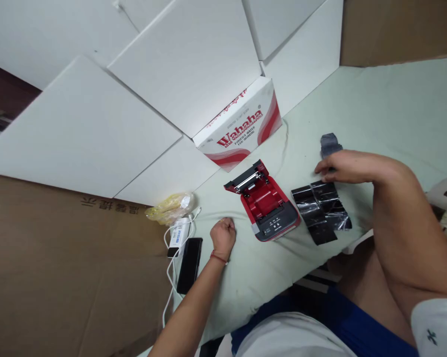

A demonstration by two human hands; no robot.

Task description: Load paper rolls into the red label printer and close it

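Note:
My left hand (223, 237) rests on the pale green cloth as a closed fist, with a red string at its wrist and nothing showing in it. Right of it stands a red and black label printer (270, 208), its lid tilted up and its red inner bay exposed. Beside the printer lie overlapping glossy black sheets (322, 210). My right hand (346, 167) hovers just above them, fingers loosely bent and apart, no held thing visible. A dark grey crumpled piece (329, 145) lies behind that hand, partly covered by it; its kind is unclear.
A white and red Wahaha water box (242, 129) stands behind the printer against white panels (186, 64). Left of my left hand lie a black phone (190, 265), a white box-shaped device (179, 233) with white cables, and a yellowish plastic bag (170, 208). Brown cardboard (78, 267) borders the left.

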